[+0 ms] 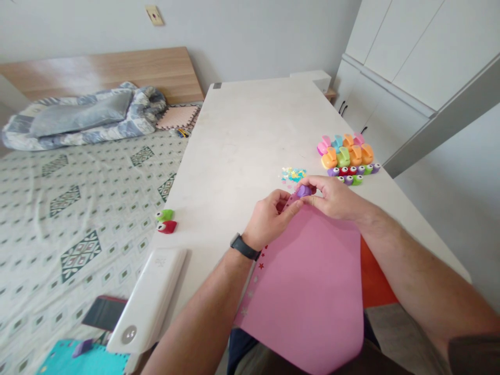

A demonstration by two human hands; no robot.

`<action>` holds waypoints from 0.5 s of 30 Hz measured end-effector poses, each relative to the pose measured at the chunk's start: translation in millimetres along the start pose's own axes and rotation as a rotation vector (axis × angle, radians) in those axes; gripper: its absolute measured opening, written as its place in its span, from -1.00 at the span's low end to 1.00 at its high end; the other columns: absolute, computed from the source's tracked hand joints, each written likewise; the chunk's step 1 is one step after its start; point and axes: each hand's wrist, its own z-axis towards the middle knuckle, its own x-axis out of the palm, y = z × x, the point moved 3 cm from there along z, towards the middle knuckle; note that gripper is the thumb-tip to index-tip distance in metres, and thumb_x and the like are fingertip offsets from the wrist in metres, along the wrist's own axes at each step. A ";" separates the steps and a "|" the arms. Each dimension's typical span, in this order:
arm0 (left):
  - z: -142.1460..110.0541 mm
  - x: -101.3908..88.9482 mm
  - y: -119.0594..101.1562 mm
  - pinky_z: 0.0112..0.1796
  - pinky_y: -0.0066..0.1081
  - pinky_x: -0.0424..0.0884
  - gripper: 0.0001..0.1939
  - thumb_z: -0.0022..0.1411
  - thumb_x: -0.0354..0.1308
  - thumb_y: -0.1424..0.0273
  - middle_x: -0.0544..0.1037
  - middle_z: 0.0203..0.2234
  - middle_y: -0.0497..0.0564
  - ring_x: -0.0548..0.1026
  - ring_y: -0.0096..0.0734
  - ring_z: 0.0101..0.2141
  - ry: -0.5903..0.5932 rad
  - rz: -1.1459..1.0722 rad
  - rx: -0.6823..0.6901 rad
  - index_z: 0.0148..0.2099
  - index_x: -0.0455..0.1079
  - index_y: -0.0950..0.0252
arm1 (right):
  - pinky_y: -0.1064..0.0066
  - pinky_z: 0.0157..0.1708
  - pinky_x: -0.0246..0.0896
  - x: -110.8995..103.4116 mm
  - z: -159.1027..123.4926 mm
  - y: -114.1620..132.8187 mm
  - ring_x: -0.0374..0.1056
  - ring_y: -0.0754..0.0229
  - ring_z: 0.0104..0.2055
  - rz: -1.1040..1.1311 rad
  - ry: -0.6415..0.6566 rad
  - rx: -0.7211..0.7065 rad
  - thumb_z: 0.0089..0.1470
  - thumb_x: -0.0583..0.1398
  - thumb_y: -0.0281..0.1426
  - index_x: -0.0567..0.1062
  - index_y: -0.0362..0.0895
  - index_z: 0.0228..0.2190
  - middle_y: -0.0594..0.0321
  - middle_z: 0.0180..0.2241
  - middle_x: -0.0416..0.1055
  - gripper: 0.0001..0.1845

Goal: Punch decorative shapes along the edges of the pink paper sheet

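My left hand (269,219) pinches the far left edge of a large pink sheet (308,286) between thumb and fingers. The sheet slopes from the table towards my lap, with star, leaf and snowflake shapes along its left edge. In my right hand (332,197), a small purple craft punch (303,191) is gripped at the sheet's far corner. My left thumb tip lies close to the punch. Fingers partly cover the punch, so I cannot tell whether it is pressed down. Just beyond my hands lies a pile of small coloured paper cutouts (294,174).
Several small punches (352,171) and larger rounded punches (346,154) stand in rows on the white table (250,130) at right. A green punch (167,214) and red punch (167,227) sit left, near a white device (150,297). An orange sheet (373,276) shows beneath my right arm.
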 end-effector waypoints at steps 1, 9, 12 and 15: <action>0.3 0.4 0.5 -0.40 -0.46 0.35 -0.55 0.30 0.22 -0.02 0.60 -0.34 0.01 0.45 -0.45 -0.42 -0.005 0.009 0.000 -0.07 0.46 0.28 | 0.25 -0.17 0.33 1.1 -0.1 0.5 0.41 0.11 -0.25 0.004 -0.001 -0.001 0.13 0.26 -0.38 0.61 -0.06 -0.16 0.20 -0.26 0.56 -0.79; 2.8 2.0 -4.5 -0.27 -0.42 0.39 -0.49 0.26 0.28 0.00 0.63 -0.23 0.02 0.51 -0.37 -0.27 0.013 0.029 0.039 0.06 0.51 0.27 | 0.27 -0.14 0.31 9.2 -0.5 -1.4 0.42 0.12 -0.23 0.010 0.041 -0.005 0.08 0.22 -0.49 0.57 -0.04 -0.19 0.26 -0.29 0.55 -0.76; 3.3 1.1 -5.7 -0.30 -0.43 0.35 -0.50 0.25 0.29 0.01 0.61 -0.29 -0.01 0.47 -0.40 -0.33 0.015 0.022 0.035 0.04 0.53 0.28 | 0.27 -0.15 0.31 10.6 -0.7 -0.6 0.43 0.12 -0.23 -0.001 0.036 -0.018 0.06 0.21 -0.52 0.58 -0.04 -0.18 0.26 -0.27 0.56 -0.71; 3.4 0.7 -5.2 -0.31 -0.43 0.34 -0.49 0.25 0.29 0.02 0.61 -0.29 -0.01 0.46 -0.40 -0.33 0.025 0.011 0.031 0.06 0.53 0.29 | 0.27 -0.16 0.31 11.9 -1.2 -1.0 0.44 0.11 -0.23 -0.004 0.032 -0.009 0.04 0.20 -0.54 0.58 -0.04 -0.17 0.24 -0.24 0.58 -0.68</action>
